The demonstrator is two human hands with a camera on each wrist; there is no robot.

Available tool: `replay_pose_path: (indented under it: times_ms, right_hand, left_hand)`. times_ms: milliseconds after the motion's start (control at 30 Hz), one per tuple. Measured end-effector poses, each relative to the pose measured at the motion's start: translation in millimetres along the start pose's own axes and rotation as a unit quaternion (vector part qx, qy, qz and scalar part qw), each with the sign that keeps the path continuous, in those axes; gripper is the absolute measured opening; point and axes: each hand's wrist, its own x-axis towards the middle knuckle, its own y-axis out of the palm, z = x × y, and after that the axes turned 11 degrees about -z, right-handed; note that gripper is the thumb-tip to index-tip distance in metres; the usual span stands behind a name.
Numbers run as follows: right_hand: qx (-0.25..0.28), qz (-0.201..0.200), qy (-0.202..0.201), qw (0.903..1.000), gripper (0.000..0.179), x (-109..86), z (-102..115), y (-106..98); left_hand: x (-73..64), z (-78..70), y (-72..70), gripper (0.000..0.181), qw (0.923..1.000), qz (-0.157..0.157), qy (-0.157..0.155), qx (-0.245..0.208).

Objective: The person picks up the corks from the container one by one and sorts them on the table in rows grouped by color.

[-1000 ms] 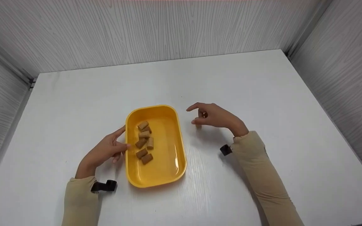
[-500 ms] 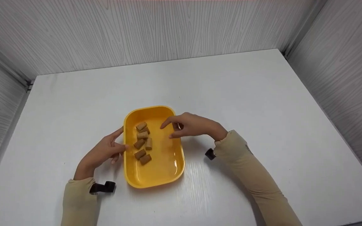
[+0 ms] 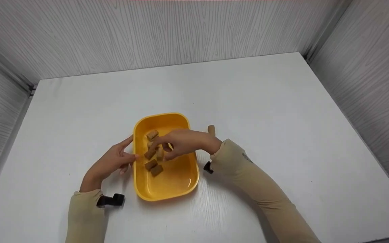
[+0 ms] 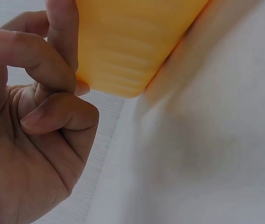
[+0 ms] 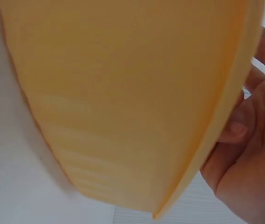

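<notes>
Several short brown and tan cork-like pieces (image 3: pixel 156 169) lie in the left half of a yellow tray (image 3: pixel 177 192) in the head view. My left hand (image 3: pixel 113 160) holds the tray's left edge, thumb at the rim and fingers along the outer wall. In the left wrist view, some of its other fingers are curled beside that wall. Over the tray, my right hand (image 3: pixel 184 141) reaches in from the right, its index finger and thumb apart close over the pieces, partly covering them. The right wrist view shows the tray's outer wall hiding much of that hand.
Another tan piece (image 3: pixel 211 130) stands on the white table (image 3: pixel 265 101), right of the tray and close to my right wrist. Grey wood-grain panels (image 3: pixel 167 33) rise at the back and both sides.
My right hand has moved left from beside the tan piece on the table, across the tray's right rim, to over the pieces inside. The left hand and tray stay nearly still.
</notes>
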Motion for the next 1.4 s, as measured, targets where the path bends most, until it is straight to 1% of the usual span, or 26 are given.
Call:
replay_pose_path:
  times_ms: [67,133,300,433,567,700,800,967,1133,1233,1400]
  right_hand:
    - [0.000,0.023,0.002,0.9997,0.039,5.6,-0.1,4.0]
    - [-0.003,0.045,0.016,0.9989,0.041,9.6,-0.9,8.2]
    - [-0.003,0.080,0.046,0.9957,0.044,14.8,-4.1,15.7]
    - [-0.001,0.094,0.042,0.9946,0.044,16.4,-6.0,20.0]
    - [-0.012,0.105,0.033,0.9938,0.044,17.4,-7.4,25.9]
    - [-0.021,0.113,0.047,0.9923,0.043,18.8,-8.8,30.9]
    - [-0.030,0.113,0.057,0.9915,0.044,19.7,-9.0,33.2]
    - [-0.044,0.106,0.054,0.9919,0.046,20.9,-8.5,34.5]
    - [-0.045,0.101,0.063,0.9918,0.045,21.2,-8.7,35.8]
    - [-0.048,0.106,0.070,0.9908,0.045,21.3,-9.1,37.1]
    - [-0.061,0.110,0.060,0.9902,0.044,21.9,-9.5,38.4]
  left_hand:
    - [0.3,0.7,0.4,0.079,1.0000,-0.002,-0.002,0.000]
    - [0.4,1.5,1.2,0.079,1.0000,0.001,-0.001,0.001]
    - [0.0,1.4,2.6,0.078,0.9999,0.006,0.008,0.001]
    - [-0.6,0.0,2.0,0.078,0.9999,0.007,0.014,0.000]
    - [-1.9,-0.3,2.8,0.079,1.0000,0.007,0.005,0.002]
    - [-2.1,-0.7,3.3,0.079,1.0000,0.003,0.000,0.001]
    - [-1.9,-1.9,3.0,0.079,1.0000,0.002,0.006,0.000]
    - [-0.9,-3.3,2.1,0.078,0.9998,0.007,0.016,-0.002]
    - [-1.1,-3.7,1.6,0.078,0.9999,0.007,0.013,-0.005]
    - [-1.5,-3.3,1.3,0.079,0.9999,0.006,0.009,-0.003]
    - [-0.3,-2.0,1.1,0.079,1.0000,0.003,0.006,0.001]
